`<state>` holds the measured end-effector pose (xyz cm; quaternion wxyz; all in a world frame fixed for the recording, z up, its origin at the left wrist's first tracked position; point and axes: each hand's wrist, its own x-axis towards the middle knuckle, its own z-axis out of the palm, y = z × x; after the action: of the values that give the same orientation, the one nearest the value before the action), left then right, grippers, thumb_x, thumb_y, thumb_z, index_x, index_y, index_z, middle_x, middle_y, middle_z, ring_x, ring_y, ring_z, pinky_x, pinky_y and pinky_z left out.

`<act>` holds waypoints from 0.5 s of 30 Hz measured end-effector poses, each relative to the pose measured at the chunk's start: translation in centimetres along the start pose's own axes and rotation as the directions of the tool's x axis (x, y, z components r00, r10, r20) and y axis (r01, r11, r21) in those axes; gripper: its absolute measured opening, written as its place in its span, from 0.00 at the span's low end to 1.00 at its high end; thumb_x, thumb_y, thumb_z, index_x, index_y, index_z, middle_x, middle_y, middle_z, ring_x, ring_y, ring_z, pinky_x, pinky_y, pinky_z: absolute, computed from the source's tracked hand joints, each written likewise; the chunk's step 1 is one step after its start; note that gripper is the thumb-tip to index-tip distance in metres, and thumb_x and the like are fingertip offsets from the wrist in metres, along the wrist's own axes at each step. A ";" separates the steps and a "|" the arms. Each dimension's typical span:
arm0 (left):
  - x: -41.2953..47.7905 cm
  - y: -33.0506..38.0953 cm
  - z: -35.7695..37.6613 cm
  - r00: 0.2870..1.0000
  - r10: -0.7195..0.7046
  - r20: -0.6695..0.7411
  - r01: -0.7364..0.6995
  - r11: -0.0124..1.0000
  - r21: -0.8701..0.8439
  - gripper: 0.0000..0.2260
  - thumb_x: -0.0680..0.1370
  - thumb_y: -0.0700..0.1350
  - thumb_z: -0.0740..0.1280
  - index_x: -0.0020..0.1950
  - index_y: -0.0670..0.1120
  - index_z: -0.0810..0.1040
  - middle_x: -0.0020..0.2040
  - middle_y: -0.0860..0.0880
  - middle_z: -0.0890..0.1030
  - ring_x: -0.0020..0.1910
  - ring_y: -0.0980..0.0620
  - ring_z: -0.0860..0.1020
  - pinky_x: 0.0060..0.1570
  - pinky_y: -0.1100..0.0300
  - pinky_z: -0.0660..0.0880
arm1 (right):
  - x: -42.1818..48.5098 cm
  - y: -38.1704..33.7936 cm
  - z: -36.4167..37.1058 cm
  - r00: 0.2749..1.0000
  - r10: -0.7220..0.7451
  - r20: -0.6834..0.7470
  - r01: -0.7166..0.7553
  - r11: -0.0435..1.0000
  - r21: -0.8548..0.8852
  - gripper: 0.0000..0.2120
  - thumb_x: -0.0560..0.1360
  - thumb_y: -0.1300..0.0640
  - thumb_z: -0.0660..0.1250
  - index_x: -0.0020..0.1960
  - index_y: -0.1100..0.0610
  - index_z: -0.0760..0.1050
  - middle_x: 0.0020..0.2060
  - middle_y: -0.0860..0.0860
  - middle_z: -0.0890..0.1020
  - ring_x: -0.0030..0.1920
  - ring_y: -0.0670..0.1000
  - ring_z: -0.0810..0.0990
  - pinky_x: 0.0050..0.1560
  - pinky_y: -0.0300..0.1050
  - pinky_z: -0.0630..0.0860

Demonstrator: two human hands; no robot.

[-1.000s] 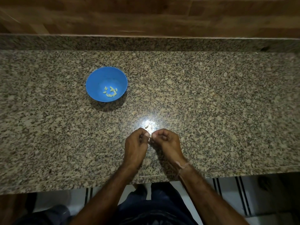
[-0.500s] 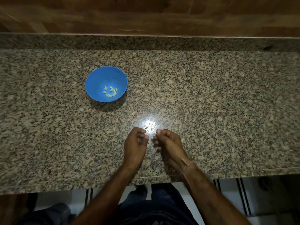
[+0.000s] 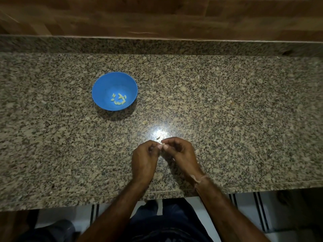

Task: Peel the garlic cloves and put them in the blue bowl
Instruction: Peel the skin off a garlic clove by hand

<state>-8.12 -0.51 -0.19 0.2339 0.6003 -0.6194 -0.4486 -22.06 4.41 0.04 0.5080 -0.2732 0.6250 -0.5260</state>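
A blue bowl (image 3: 104, 84) stands on the granite counter (image 3: 227, 110) to the left of centre, with several pale peeled garlic cloves (image 3: 118, 99) at its bottom. Near the counter's front edge my left hand (image 3: 144, 161) and my right hand (image 3: 180, 152) meet fingertip to fingertip. Between them they pinch a small pale garlic clove (image 3: 161, 146), mostly hidden by the fingers. A loose scrap that looks like garlic skin (image 3: 158, 137) lies just beyond the fingers in the bright glare.
Another small scrap (image 3: 145, 122) lies between the bowl and the hands. A granite upstand (image 3: 174, 46) and a wooden wall close the counter at the back. Below the front edge I see my legs and striped floor tiles.
Half a second ago my hands were slightly apart. They have come together again at the fingertips around the clove. The bowl has not moved.
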 end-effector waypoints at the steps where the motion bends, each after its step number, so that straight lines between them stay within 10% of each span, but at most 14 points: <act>1: 0.0 0.0 0.0 1.000 0.004 0.001 -0.004 1.000 0.028 0.08 0.81 0.53 0.69 0.43 0.54 0.84 0.35 0.57 0.84 0.36 0.59 0.81 0.36 0.55 0.78 | 0.1 0.1 0.2 1.000 -0.006 -0.006 0.006 1.000 -0.013 0.04 0.80 0.67 0.72 0.53 0.64 0.84 0.46 0.61 0.87 0.49 0.60 0.87 0.49 0.48 0.85; 5: 0.0 0.1 0.1 1.000 0.005 -0.002 -0.004 0.993 0.118 0.13 0.84 0.50 0.65 0.40 0.54 0.81 0.33 0.55 0.81 0.33 0.57 0.78 0.31 0.60 0.65 | 0.5 0.8 0.7 0.997 0.033 -0.075 -0.030 0.999 0.031 0.03 0.79 0.67 0.72 0.49 0.64 0.84 0.44 0.64 0.87 0.46 0.61 0.86 0.53 0.59 0.85; 10: 0.2 0.0 0.1 1.000 -0.019 0.008 0.018 1.000 0.025 0.11 0.81 0.38 0.66 0.54 0.55 0.78 0.48 0.57 0.82 0.46 0.59 0.81 0.43 0.59 0.77 | 0.8 1.2 0.2 0.993 0.081 -0.086 -0.076 0.995 0.059 0.04 0.80 0.63 0.72 0.51 0.59 0.86 0.45 0.65 0.87 0.46 0.61 0.85 0.54 0.60 0.82; 15: -0.3 0.0 -0.4 0.998 0.056 -0.018 -0.056 0.998 0.002 0.03 0.80 0.50 0.72 0.53 0.58 0.82 0.44 0.59 0.84 0.43 0.63 0.81 0.40 0.59 0.78 | 0.5 0.9 0.8 0.992 0.100 -0.077 -0.087 0.984 0.157 0.05 0.79 0.63 0.74 0.49 0.65 0.85 0.46 0.66 0.86 0.49 0.64 0.86 0.57 0.58 0.83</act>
<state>-7.76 -0.33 0.12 0.2513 0.5870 -0.6342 -0.4360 -21.28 3.89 -0.96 0.5247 -0.1814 0.6159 -0.5590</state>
